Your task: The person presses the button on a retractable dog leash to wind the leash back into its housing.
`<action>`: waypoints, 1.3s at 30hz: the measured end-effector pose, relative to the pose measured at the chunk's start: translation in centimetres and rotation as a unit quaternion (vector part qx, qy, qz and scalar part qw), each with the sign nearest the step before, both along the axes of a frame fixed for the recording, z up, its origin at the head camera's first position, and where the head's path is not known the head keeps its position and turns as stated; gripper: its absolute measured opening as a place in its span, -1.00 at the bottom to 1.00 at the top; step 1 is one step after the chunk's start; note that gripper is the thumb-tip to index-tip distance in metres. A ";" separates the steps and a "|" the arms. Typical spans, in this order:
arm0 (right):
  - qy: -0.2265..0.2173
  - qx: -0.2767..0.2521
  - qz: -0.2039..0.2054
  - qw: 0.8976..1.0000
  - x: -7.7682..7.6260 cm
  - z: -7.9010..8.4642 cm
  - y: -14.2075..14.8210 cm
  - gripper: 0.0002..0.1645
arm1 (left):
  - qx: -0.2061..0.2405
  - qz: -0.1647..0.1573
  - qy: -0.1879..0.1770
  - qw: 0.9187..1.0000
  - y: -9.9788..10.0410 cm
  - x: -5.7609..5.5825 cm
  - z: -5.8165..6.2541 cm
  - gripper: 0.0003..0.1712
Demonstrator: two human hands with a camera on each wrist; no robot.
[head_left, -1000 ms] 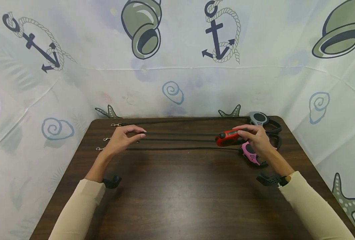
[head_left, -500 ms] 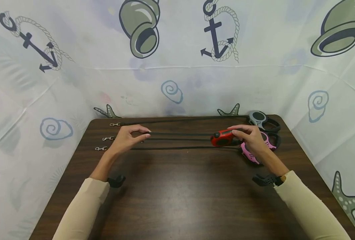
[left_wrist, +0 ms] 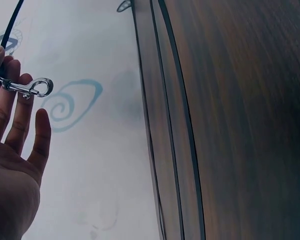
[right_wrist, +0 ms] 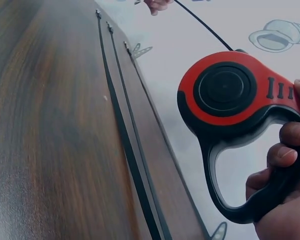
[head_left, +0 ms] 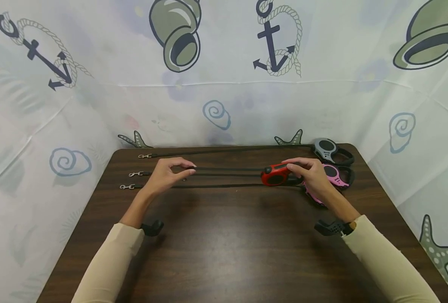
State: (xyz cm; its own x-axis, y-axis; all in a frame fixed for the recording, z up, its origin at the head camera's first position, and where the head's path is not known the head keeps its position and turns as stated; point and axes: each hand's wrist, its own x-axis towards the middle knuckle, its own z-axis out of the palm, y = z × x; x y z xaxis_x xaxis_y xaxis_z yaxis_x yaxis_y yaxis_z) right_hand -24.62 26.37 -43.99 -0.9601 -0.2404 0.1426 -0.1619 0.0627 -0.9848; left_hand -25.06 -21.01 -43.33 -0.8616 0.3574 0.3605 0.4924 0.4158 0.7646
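My right hand [head_left: 314, 174] grips the black loop handle of a red and black retractable dog leash [right_wrist: 225, 90], lifted above the table. Its thin black cord [head_left: 227, 169] runs taut across to my left hand [head_left: 165, 173]. Thumb and fingertips of that hand pinch the cord's end beside the silver snap clip [left_wrist: 27, 88]; the ring and little fingers are loosely extended. In the head view, my left fingers mostly hide this clip. My right hand and forearm partly cover the pink leashes [head_left: 336, 176] behind them.
A grey retractable leash [head_left: 327, 147] lies at the back right of the dark wooden table [head_left: 224, 244]. Three black cords stretch left along the tabletop to silver clips [head_left: 127, 187]. A white patterned cloth [head_left: 246, 109] hangs close behind the table.
My left hand has moved right with the clip, and my right hand has moved slightly left with the red leash. The cord span between them is shorter.
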 end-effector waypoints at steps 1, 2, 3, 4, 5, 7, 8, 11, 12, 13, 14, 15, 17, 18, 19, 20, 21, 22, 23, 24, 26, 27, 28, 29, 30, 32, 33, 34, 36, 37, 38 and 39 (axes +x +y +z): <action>-0.003 -0.004 0.003 1.000 0.0 0.0 -0.2 -0.67 | 0.000 0.002 0.000 1.000 0.1 0.0 0.0 -0.81; -0.006 -0.008 0.005 1.000 0.0 0.0 -0.3 -0.66 | 0.000 0.003 0.001 1.000 0.2 0.0 -0.1 -0.81; -0.007 -0.008 0.006 1.000 0.0 0.1 -0.5 -0.66 | 0.000 0.005 0.000 1.000 0.3 0.1 -0.1 -0.81; -0.007 -0.004 0.006 1.000 0.0 0.1 -0.6 -0.65 | -0.001 0.008 0.000 1.000 0.5 0.1 -0.1 -0.81; -0.009 -0.001 0.007 1.000 0.0 0.1 -0.7 -0.64 | -0.001 0.010 0.001 1.000 0.6 0.1 -0.2 -0.81; -0.009 0.008 0.008 1.000 0.0 0.2 -1.0 -0.63 | -0.002 0.012 -0.002 1.000 1.0 0.2 -0.2 -0.82; -0.010 0.011 0.010 1.000 0.0 0.2 -1.1 -0.62 | -0.005 0.013 -0.003 1.000 1.2 0.2 -0.2 -0.82; -0.005 0.024 0.013 1.000 0.0 0.2 -1.4 -0.63 | -0.004 0.011 -0.007 1.000 1.7 0.3 -0.2 -0.82; -0.002 0.028 0.014 1.000 0.0 0.1 -1.5 -0.63 | -0.003 0.010 -0.009 1.000 1.8 0.3 -0.2 -0.81; 0.001 0.029 0.014 0.999 0.1 0.2 -1.6 -0.63 | -0.003 0.009 -0.008 1.000 1.9 0.3 -0.3 -0.81; 0.004 0.031 0.014 0.999 0.1 0.1 -1.7 -0.64 | -0.002 0.009 -0.008 1.000 2.0 0.3 -0.3 -0.81; 0.006 0.032 0.013 0.999 0.1 0.1 -1.8 -0.64 | 0.002 0.007 -0.009 1.000 2.0 0.3 -0.4 -0.80; 0.009 0.032 0.014 0.999 0.1 0.1 -2.0 -0.64 | 0.004 0.005 -0.009 1.000 2.2 0.4 -0.4 -0.80; 0.009 0.035 0.014 0.999 0.1 0.1 -2.1 -0.63 | 0.006 0.004 -0.009 1.000 2.2 0.5 -0.4 -0.81; 0.009 0.036 0.015 0.999 0.1 0.1 -2.2 -0.62 | 0.007 0.003 -0.009 1.000 2.3 0.5 -0.4 -0.81; 0.007 0.038 0.017 0.999 0.1 0.1 -2.4 -0.61 | 0.009 0.002 -0.008 1.000 2.3 0.6 -0.4 -0.82; 0.005 0.042 0.018 0.999 0.1 0.1 -2.5 -0.60 | 0.011 -0.001 -0.008 1.000 2.4 0.6 -0.4 -0.83; 0.004 0.046 0.020 0.999 0.1 0.0 -2.6 -0.59 | 0.012 -0.003 -0.007 1.000 2.4 0.7 -0.5 -0.84; 0.003 0.051 0.020 0.998 0.1 0.0 -2.7 -0.58 | 0.013 -0.005 -0.007 1.000 2.5 0.7 -0.5 -0.84; 0.001 0.055 0.022 0.998 0.1 0.0 -2.8 -0.58 | 0.014 -0.008 -0.007 1.000 2.6 0.8 -0.5 -0.84; 0.001 0.065 0.022 0.998 0.1 -0.1 -3.0 -0.57 | 0.017 -0.013 -0.007 1.000 2.6 0.8 -0.6 -0.84; 0.004 0.070 0.021 0.997 0.1 -0.1 -3.0 -0.57 | 0.018 -0.015 -0.007 1.000 2.7 0.8 -0.7 -0.84; 0.006 0.072 0.021 0.997 0.1 -0.2 -3.1 -0.58 | 0.019 -0.017 -0.007 1.000 2.8 0.8 -0.7 -0.84; 0.009 0.074 0.021 0.997 0.1 -0.2 -3.2 -0.58 | 0.020 -0.018 -0.007 1.000 2.8 0.8 -0.8 -0.84; 0.011 0.074 0.022 0.997 0.1 -0.3 -3.3 -0.59 | 0.022 -0.019 -0.007 1.000 2.9 0.8 -0.8 -0.83; 0.017 0.072 0.025 0.997 0.1 -0.3 -3.5 -0.59 | 0.024 -0.020 -0.007 0.999 3.0 0.7 -0.9 -0.83; 0.019 0.069 0.029 0.997 0.1 -0.4 -3.6 -0.59 | 0.025 -0.021 -0.007 0.999 3.1 0.8 -0.9 -0.83; 0.021 0.066 0.032 0.997 0.1 -0.4 -3.7 -0.59 | 0.026 -0.021 -0.007 0.999 3.2 0.8 -0.8 -0.83; 0.023 0.062 0.037 0.997 0.1 -0.4 -3.8 -0.59 | 0.023 -0.021 -0.007 0.999 3.4 0.8 -0.7 -0.83; 0.023 0.060 0.039 0.997 0.2 -0.4 -3.9 -0.58 | 0.022 -0.022 -0.007 0.999 3.5 0.8 -0.7 -0.84; 0.020 0.058 0.040 0.997 0.2 -0.3 -4.0 -0.57 | 0.021 -0.022 -0.007 1.000 3.6 0.8 -0.6 -0.84; 0.019 0.058 0.041 0.997 0.2 -0.4 -4.1 -0.57 | 0.020 -0.023 -0.008 0.999 3.7 0.8 -0.6 -0.84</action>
